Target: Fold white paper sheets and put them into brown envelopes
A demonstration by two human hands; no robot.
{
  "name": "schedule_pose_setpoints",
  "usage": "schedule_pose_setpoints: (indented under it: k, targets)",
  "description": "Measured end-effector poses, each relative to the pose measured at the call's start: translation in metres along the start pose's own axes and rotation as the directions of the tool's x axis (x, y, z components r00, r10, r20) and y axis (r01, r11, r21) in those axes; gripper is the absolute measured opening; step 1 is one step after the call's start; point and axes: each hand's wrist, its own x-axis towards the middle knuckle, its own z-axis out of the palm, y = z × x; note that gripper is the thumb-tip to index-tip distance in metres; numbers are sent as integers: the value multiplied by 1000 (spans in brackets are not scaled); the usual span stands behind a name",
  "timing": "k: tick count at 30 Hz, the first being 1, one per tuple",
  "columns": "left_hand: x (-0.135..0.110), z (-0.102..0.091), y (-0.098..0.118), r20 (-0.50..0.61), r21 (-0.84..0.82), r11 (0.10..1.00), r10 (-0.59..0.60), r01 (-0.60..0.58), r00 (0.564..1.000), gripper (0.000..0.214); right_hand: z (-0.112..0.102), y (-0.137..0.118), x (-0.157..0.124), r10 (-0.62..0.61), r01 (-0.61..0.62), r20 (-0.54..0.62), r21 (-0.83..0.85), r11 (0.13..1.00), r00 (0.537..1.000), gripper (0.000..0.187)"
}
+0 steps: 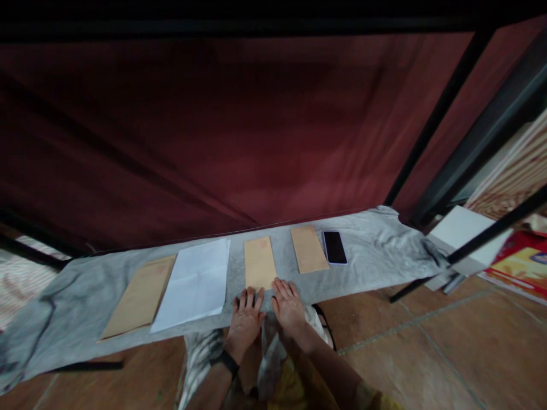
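A small brown envelope [260, 262] lies flat on the grey cloth in front of me, faint red print at its upper right corner. My left hand [245, 319] rests palm down at its lower left corner, fingers spread. At the lower right corner lies my right hand [289, 304], its fingers stretched out flat. Neither hand grips anything. To the right is another brown envelope [309, 249], with a dark-screened phone [335, 247] beside it. White paper sheets [194, 285] lie to the left, and farther left a larger brown envelope [139, 296].
Grey cloth [376, 250] covers the narrow bench. A dark red curtain [239, 131] hangs behind it, with black metal bars [440, 114] at the sides. White boxes [468, 230] and a red and yellow package [523, 265] are on the tiled floor [482, 341] at right.
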Motion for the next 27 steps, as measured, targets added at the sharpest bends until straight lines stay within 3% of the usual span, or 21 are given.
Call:
schedule_pose_setpoints:
  k: [17,27]
  targets:
    - [-5,5,6,32,-66,995,-73,75,997,70,-9,-1,0,-36,40,58,-67,997,998,46]
    - [-12,36,6,-97,-101,991,-93,83,991,73,-12,-8,4,-76,89,155,-77,993,985,52]
